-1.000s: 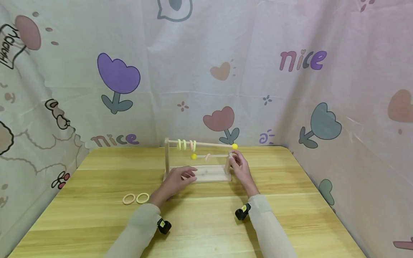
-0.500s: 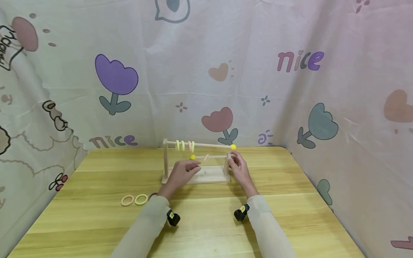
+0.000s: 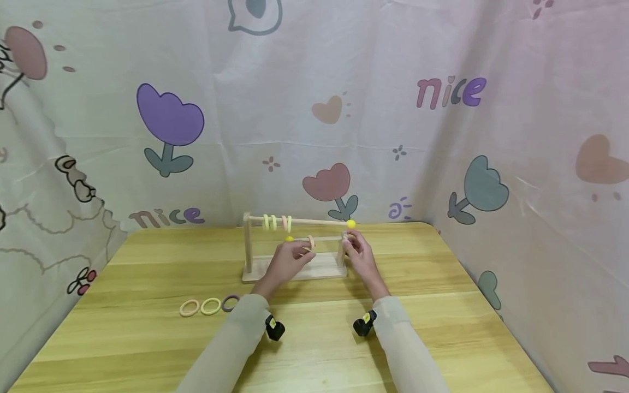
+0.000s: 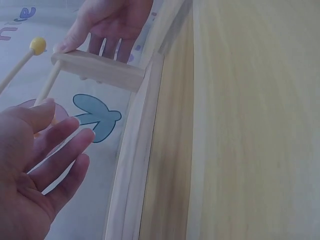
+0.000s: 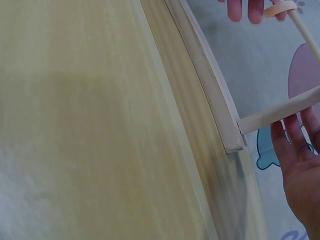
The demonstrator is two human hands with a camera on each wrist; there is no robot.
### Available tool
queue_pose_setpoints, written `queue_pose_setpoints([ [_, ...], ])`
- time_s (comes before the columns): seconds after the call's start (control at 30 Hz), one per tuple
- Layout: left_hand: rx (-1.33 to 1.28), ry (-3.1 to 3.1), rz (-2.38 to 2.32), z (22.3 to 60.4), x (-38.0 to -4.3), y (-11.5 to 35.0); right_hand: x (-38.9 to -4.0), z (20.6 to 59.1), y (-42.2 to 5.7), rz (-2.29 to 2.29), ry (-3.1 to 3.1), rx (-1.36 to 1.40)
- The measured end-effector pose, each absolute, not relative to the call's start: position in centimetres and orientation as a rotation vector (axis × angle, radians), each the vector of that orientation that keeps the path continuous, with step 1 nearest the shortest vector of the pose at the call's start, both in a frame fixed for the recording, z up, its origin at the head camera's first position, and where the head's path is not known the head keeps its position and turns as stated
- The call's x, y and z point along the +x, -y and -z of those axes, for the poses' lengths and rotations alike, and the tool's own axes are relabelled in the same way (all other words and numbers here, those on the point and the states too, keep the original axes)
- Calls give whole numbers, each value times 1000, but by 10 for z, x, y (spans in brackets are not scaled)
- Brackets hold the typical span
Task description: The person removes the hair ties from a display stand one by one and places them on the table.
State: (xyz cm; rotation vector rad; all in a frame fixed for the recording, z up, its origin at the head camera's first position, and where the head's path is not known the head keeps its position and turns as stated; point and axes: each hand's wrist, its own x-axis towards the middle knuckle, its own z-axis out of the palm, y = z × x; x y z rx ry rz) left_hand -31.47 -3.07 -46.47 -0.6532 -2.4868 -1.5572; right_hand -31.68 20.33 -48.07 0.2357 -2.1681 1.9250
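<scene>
A wooden stand (image 3: 295, 271) has two horizontal rods, each tipped with a yellow ball. My right hand (image 3: 362, 255) grips the top of its short post (image 5: 280, 111), thumb on the end and fingers behind. At the lower rod (image 4: 49, 82), my left hand (image 3: 290, 261) pinches a pale orange ring (image 5: 280, 8) threaded on that rod; the thumb partly hides the ring in the left wrist view. Its other fingers (image 4: 60, 150) are loosely spread. Several pale green and pink rings (image 3: 274, 222) hang on the upper rod (image 3: 319, 221).
On the wooden table (image 3: 314, 349), left of the left forearm, lie an orange ring (image 3: 189, 308), a yellow ring (image 3: 211, 306) and a purple ring (image 3: 230, 303), the last beside the sleeve. A printed cloth (image 3: 265, 109) hangs behind and along both sides.
My left hand has moved right and up to the ring on the lower rod, which now stands more upright. The purple ring has come into view. My right hand stays on the post.
</scene>
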Motion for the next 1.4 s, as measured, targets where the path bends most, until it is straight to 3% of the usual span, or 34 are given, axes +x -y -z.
queue_pose_setpoints([
  [0.67,-530,2527,1585,456,-313,43,-318,487,-206,-1889,2120,332],
  [1.13,-543,2548,1498,452,-312,64,-317,482,-204,-1986,2162,229],
  [1.4,-525,2580,1410,443,-309,74,-303,460,-202,-2025,2183,249],
])
